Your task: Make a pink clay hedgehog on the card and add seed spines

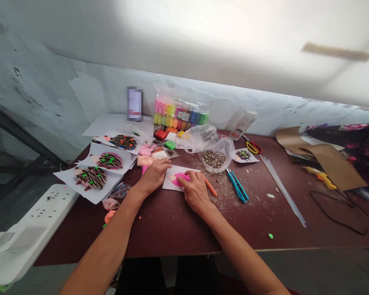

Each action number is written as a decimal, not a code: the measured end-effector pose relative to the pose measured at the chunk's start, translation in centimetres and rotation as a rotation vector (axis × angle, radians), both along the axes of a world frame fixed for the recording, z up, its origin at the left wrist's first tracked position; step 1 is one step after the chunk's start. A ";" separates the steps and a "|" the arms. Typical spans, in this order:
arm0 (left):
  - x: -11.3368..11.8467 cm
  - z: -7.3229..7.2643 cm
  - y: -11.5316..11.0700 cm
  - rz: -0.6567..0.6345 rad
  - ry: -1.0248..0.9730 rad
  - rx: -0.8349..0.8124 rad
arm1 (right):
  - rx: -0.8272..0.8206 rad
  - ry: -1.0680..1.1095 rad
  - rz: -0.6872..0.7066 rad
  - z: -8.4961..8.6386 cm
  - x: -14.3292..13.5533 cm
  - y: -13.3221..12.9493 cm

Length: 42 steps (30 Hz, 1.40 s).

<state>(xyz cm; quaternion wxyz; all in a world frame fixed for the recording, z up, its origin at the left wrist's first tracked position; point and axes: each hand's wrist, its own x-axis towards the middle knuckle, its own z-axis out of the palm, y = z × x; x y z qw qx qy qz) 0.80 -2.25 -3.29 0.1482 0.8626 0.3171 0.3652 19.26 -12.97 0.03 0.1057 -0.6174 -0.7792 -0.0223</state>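
A white card lies on the dark red table, with a flat pink clay shape and a paler piece at its left end. My right hand rests over the card's right side, its fingertips touching the pink clay. At the card's upper left edge is my left hand, fingers extended and apart, holding nothing visible. An orange pen lies just right of my right hand. Behind my hands, a clear bag holds sunflower seeds.
Hedgehog cards overlap at left, beside a white power strip. Clay packs and a phone stand behind. Turquoise cutter, scissors, clear sticks, a glue gun and its cord lie rightward.
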 end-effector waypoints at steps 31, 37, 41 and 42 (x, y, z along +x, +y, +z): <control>0.2 1.9 -0.7 -0.010 -0.267 -0.204 | 0.008 0.102 -0.058 0.3 0.8 0.7; 0.1 1.9 -0.5 0.059 -0.274 -0.182 | -0.034 0.055 -0.157 0.0 2.2 1.5; -0.1 1.1 0.0 0.142 -0.252 -0.141 | -0.074 -0.003 -0.141 0.3 2.6 2.0; -0.2 1.0 0.2 0.165 -0.253 -0.127 | -0.086 -0.021 -0.133 0.5 2.6 2.1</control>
